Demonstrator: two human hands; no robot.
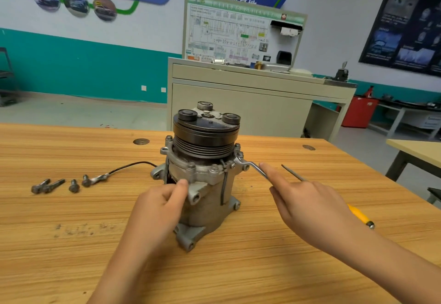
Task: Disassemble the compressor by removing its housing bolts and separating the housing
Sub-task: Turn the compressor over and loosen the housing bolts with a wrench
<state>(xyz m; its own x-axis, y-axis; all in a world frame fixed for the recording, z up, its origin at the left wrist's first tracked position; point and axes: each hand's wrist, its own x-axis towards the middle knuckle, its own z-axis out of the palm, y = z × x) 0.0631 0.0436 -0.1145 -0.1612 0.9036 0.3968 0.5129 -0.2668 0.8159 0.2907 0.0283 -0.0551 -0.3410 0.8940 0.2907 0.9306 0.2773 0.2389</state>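
Left hand [157,205] gripping upright compressor [205,160] at centre of desk [71,244], right hand [307,198] holding wrench [254,168] at its flange, loose bolts [49,185] near left edge

The compressor housing [207,198] is cast grey metal, matt and slightly grainy, with darker grime in its seams. Its pulley [206,136] is blackened metal, smoother, with a dull sheen on the grooved rim and worn grey patches on the top face. The loose bolts [55,185] are dull, dark-stained grey metal. The wrench [253,168] is bright polished metal. The screwdriver [360,215] has a thin bare metal shaft and a glossy yellow handle, probably plastic, though it is partly hidden. The wire [133,165] has a matt black sheath. The tabletop [71,244] shows light wood grain, smooth with a soft sheen, scuffed with dark gritty marks at one spot.
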